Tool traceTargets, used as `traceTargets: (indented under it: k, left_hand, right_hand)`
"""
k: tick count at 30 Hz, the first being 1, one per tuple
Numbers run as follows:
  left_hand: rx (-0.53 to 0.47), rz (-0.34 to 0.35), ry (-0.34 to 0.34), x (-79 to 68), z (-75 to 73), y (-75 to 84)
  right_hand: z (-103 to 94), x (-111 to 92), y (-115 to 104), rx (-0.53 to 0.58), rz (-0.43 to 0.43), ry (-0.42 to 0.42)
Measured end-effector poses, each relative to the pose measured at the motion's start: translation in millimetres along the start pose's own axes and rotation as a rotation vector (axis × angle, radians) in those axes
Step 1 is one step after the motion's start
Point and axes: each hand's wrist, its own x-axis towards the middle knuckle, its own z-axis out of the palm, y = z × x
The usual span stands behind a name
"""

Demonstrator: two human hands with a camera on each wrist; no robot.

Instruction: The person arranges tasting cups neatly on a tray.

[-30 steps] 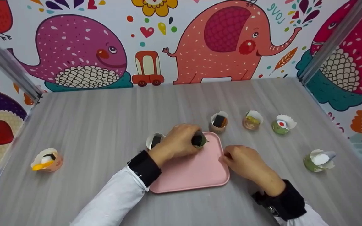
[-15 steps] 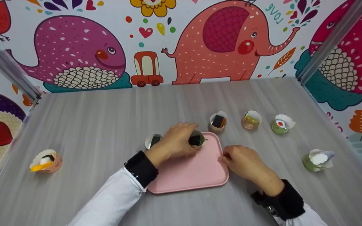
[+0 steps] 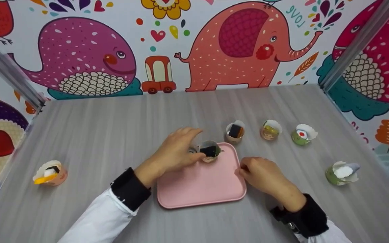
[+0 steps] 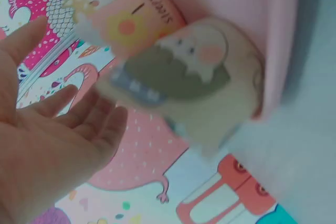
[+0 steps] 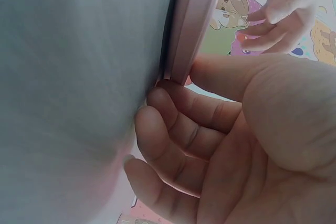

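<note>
My left hand point(image 3: 174, 152) has its fingers spread beside a paper cup with a dark sushi-like piece point(image 3: 209, 151) on the pink tray point(image 3: 201, 192). In the left wrist view, that hand point(image 4: 58, 135) holds nothing, and a beige printed cup point(image 4: 199, 77) and a pink cup point(image 4: 136, 19) stand close by. Behind the fingers in the head view, another cup point(image 3: 192, 149) is mostly hidden. My right hand point(image 3: 265, 175) pinches the tray's right edge. Thumb and curled index finger meet at the tray rim point(image 5: 194, 24) in the right wrist view.
Beyond the tray stand a cup with a black-wrapped piece point(image 3: 235, 131), a cup with a yellow-topped piece point(image 3: 270, 130) and a green cup point(image 3: 303, 135). Another green cup point(image 3: 341, 172) is far right. An orange-pink cup point(image 3: 51, 173) stands far left. Printed panels point(image 3: 160, 40) wall the table.
The left hand has let go of the cup with the dark piece and drawn back leftward, its fingers opening. That cup stays on the tray. The right hand keeps its hold on the tray edge.
</note>
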Motion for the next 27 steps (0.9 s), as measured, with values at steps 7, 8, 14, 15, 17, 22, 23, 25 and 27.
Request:
traceTargets:
  k: [7,8,14,15,17,22,23,25,27]
  left_hand:
    - [-0.006,0.017,0.244,-30.5,-13.1,-10.1]
    - [-0.004,0.017,0.277,-36.0,-13.7,-11.6]
    - [0.057,0.045,0.45,-65.5,-16.1,-22.4]
    - [0.072,0.052,0.477,-69.9,-16.3,-24.5]
    - [0.104,0.064,0.526,-78.3,-16.6,-28.9]
    - [0.182,0.069,0.62,-96.5,-17.2,-39.5]
    - [0.193,0.065,0.637,-99.6,-17.6,-41.4]
    - [0.215,0.049,0.66,-105.8,-19.4,-45.0]
    - [0.235,0.022,0.672,-112.2,-22.7,-48.5]
  right_hand:
    - [0.5,-0.6,0.0,0.0,-0.004,0.003]
    - [0.3,-0.8,0.1,0.002,-0.002,0.001]
    - [-1.2,-0.6,-0.1,0.008,0.016,-0.012]
    - [-1.1,-0.3,0.0,0.009,0.019,-0.015]
    - [-1.2,0.4,-0.1,0.009,0.021,-0.021]
    - [-2.5,0.7,0.2,0.006,0.032,-0.027]
    - [-2.4,0.7,0.4,0.007,0.033,-0.027]
    - [-2.3,0.6,0.7,0.01,0.027,-0.026]
    - [-1.6,0.7,0.9,0.016,0.015,-0.025]
